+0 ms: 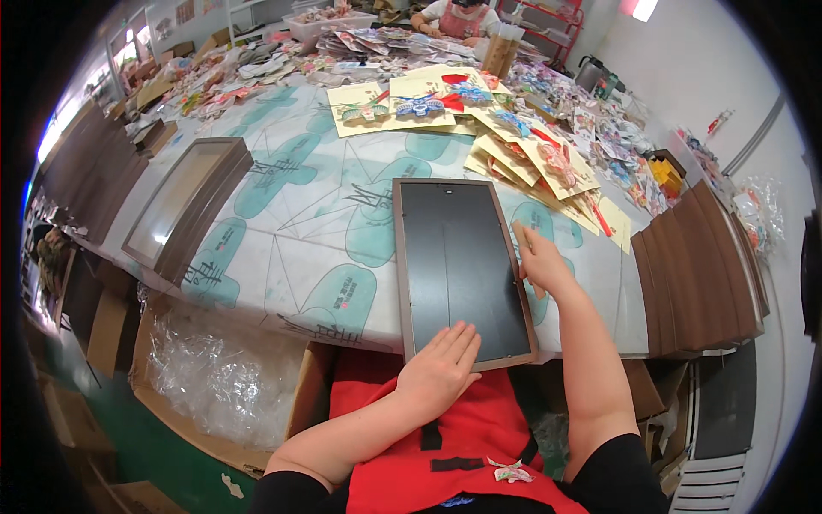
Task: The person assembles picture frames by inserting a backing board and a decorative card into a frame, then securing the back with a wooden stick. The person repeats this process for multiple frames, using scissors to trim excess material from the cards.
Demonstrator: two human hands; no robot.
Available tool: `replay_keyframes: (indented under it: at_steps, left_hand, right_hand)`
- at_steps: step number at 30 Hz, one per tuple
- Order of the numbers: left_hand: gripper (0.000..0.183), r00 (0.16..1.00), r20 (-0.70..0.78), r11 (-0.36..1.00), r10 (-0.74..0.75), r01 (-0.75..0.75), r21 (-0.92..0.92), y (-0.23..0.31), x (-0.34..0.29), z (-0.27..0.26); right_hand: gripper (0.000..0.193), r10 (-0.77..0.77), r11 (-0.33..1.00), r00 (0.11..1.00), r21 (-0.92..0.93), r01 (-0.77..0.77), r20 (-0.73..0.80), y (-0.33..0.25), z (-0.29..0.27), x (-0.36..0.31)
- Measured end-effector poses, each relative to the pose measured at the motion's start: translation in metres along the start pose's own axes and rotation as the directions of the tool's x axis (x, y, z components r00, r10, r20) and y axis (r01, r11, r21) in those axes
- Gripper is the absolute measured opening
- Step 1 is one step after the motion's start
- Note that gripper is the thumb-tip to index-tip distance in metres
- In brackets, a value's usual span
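At table edge (265,315), black-backed frame (454,265)

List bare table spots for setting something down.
Largest: the table between the frame stack at left and the black-backed frame, below the cards. Smaller: the strip between the right hand, with its forearm, and the brown stack. Crowded: the far side, heaped with packets, and the upper right, where cards overlap.

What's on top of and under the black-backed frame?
On the black-backed frame: the left hand, at its near end. White-and-teal table cover shows around it; whatever lies directly beneath, and the frame's downturned face, is hidden.
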State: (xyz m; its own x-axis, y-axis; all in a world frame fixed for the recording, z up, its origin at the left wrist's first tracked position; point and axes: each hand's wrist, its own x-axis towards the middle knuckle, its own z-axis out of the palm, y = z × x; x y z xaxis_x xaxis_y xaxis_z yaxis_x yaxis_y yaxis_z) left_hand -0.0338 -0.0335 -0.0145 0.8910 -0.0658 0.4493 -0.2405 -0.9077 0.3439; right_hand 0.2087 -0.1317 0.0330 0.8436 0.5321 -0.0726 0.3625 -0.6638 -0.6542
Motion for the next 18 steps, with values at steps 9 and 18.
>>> replay_keyframes:
  at_steps: [9, 18]
  left_hand:
    - [0.054, 0.999, 0.018, 0.999, 0.027, -0.027, -0.025, -0.002, 0.003, -0.002]
    - [0.053, 1.0, 0.015, 0.999, 0.0, 0.0, -0.033, -0.003, 0.002, -0.004]
  right_hand:
    - [0.024, -0.168, 0.909, 0.983, -0.397, 0.124, -0.078, 0.009, 0.022, 0.022]
    - [0.047, -0.115, 0.467, 0.993, -0.88, 0.083, 0.033, -0.041, 0.059, 0.012]
